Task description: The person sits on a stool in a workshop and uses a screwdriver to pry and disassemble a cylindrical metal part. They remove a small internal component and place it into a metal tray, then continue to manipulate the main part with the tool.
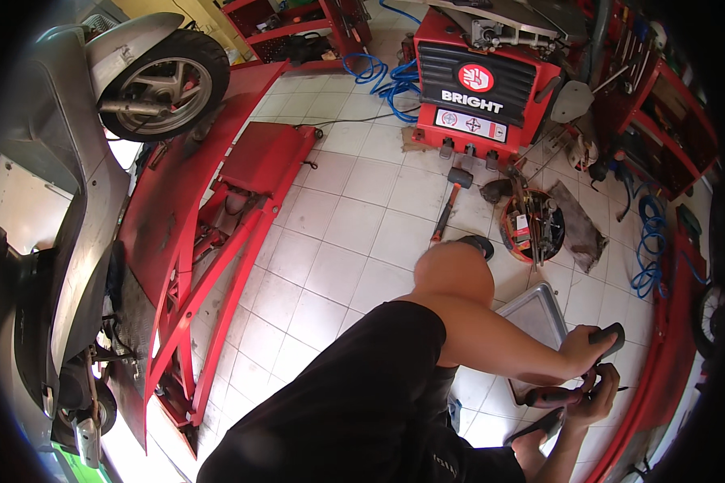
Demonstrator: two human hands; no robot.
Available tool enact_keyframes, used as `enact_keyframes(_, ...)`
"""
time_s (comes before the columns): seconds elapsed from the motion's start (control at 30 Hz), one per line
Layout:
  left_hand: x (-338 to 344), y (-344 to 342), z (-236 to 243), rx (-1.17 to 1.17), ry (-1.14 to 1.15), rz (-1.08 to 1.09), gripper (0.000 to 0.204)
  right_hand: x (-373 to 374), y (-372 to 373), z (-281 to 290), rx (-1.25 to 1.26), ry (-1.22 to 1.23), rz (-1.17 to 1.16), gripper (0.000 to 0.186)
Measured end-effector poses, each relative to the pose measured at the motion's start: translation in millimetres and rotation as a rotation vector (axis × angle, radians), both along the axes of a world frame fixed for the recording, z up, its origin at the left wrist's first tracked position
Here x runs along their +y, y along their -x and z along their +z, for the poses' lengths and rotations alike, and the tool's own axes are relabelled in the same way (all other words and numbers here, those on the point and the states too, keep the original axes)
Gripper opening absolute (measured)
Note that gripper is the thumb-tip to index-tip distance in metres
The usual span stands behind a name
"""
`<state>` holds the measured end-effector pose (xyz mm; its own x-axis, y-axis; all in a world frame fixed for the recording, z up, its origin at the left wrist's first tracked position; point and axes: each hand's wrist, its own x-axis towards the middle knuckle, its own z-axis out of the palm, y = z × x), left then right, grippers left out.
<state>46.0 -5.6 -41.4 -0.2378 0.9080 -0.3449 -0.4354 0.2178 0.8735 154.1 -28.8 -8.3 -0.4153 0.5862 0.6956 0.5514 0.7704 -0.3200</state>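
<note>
My left hand (590,348) is closed on a curved black part (612,336) at the lower right. Just below it, my right hand (596,396) grips a screwdriver with a red and black handle (549,396); its thin tip pokes out to the right of the hand. The two hands almost touch. My left elbow (453,274) sticks up in the middle, with my black sleeve below it. A grey metal tray (540,310) lies on the tiled floor just behind my left forearm. A dark flat object (537,427) sits under the hands; I cannot tell what it is.
A grey scooter (64,201) stands on a red lift ramp (217,185) at the left. A red tyre machine (475,80) is at the back. A hammer (449,205) and a round red tray of tools (532,227) lie on the floor. Blue hoses (387,76) coil nearby.
</note>
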Motion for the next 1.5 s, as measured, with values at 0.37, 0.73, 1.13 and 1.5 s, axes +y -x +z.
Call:
enact_keyframes(0.37,7,7,-8,0.146,-0.041,0.068,0.063,-2,6,-7,0.084,0.192,-0.093,0.012)
enact_keyframes(0.73,-2,10,11,-0.081,0.075,0.006,0.066,3,3,-4,0.038,0.097,-0.177,0.013)
enact_keyframes(1.13,8,10,15,-0.196,0.053,-0.023,0.069,19,15,13,-0.110,-0.113,-0.054,0.026)
enact_keyframes(1.5,29,10,11,-0.384,0.074,-0.029,0.063,60,23,13,-0.010,-0.226,0.117,0.053)
